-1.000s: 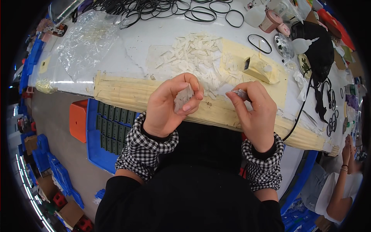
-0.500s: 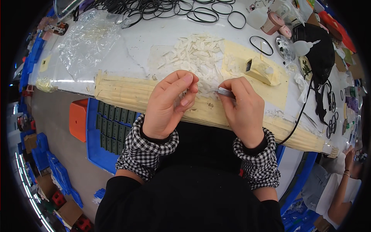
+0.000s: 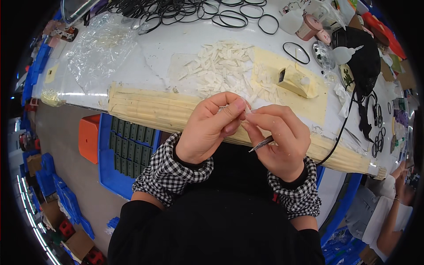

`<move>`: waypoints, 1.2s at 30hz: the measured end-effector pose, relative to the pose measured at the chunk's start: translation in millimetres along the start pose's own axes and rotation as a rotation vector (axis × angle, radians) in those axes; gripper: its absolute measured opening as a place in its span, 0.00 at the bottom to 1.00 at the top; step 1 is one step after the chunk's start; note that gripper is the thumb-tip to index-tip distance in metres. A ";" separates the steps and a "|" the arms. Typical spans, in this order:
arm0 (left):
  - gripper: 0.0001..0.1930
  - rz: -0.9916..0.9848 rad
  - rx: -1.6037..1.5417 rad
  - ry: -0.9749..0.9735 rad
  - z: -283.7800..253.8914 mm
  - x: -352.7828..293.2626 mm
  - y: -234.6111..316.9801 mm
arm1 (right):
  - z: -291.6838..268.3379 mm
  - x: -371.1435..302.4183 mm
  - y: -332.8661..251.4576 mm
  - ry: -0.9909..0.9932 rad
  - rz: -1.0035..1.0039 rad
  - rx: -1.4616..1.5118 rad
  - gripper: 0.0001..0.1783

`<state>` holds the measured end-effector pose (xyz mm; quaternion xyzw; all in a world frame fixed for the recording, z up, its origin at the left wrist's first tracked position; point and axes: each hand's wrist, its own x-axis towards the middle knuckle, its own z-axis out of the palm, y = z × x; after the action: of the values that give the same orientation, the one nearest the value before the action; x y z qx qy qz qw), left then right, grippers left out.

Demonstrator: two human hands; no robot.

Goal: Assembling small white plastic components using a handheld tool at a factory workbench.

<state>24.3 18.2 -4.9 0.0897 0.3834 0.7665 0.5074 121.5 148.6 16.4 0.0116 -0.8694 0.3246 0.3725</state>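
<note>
My left hand [image 3: 211, 126] is closed, its thumb and forefinger pinching a small whitish piece [image 3: 247, 110]. Meeting it there, the fingertips of my right hand [image 3: 282, 139] touch the same piece. A slim grey metal tool [image 3: 262, 144] with a pointed end is tucked in my right hand, pointing down toward my body; whether it is a blade or tweezers I cannot tell. Just beyond the hands, a pile of small white strips [image 3: 225, 62] is spread over the table. To its right, a yellowish block-shaped thing [image 3: 296, 81] rests on a cream sheet [image 3: 316, 106].
Black rubber rings [image 3: 185, 11] heap at the far edge. A crumpled clear plastic bag [image 3: 101, 48] lies left. Cream tape covers the table's front edge [image 3: 145, 104]. A black cable [image 3: 344, 128] hangs at right. Below left are a blue crate [image 3: 105, 154] and an orange stool [image 3: 89, 139].
My hands have come together, with their fingertips now meeting at the whitish piece. The metal tool has swung from pointing left between the right fingertips to pointing down within the hand.
</note>
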 end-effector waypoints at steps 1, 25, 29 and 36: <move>0.08 -0.010 -0.004 -0.012 -0.1 -0.2 1.3 | -0.9 1.4 -2.5 -0.013 0.012 0.038 0.09; 0.07 -0.002 0.030 -0.160 -5.3 0.9 3.8 | -10.3 -4.7 -2.2 -0.310 0.277 -0.122 0.19; 0.08 0.012 0.046 -0.185 -6.8 1.2 2.6 | -10.1 -5.4 -1.2 -0.308 0.256 -0.125 0.19; 0.07 0.016 0.047 -0.155 -2.6 0.1 4.1 | -12.3 -6.3 -1.9 -0.339 0.239 -0.148 0.19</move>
<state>20.0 16.2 -3.9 0.1638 0.3602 0.7520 0.5272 134.5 152.8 19.6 -0.0646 -0.9361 0.2954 0.1795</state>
